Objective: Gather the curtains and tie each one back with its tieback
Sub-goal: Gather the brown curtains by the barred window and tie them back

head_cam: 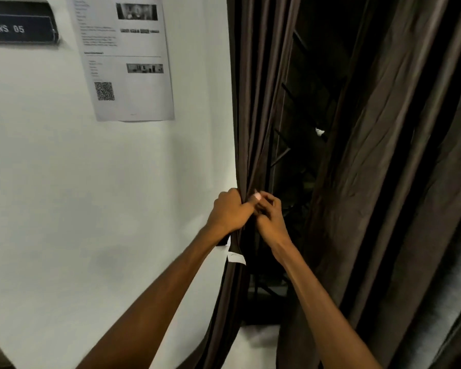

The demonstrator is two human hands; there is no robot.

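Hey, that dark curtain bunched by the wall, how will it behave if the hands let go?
Probably floppy: the left curtain hangs in soft folds above the left hand. It would likely spread again once released. The smooth cloth may slip through the right hand.

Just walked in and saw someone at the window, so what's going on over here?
A person is bunching the left curtain beside the white wall. The left hand grips the gathered folds, and the right hand works at the same spot, its fingers curled there. Whether a tieback is on yet is unclear. The right curtain hangs loose.
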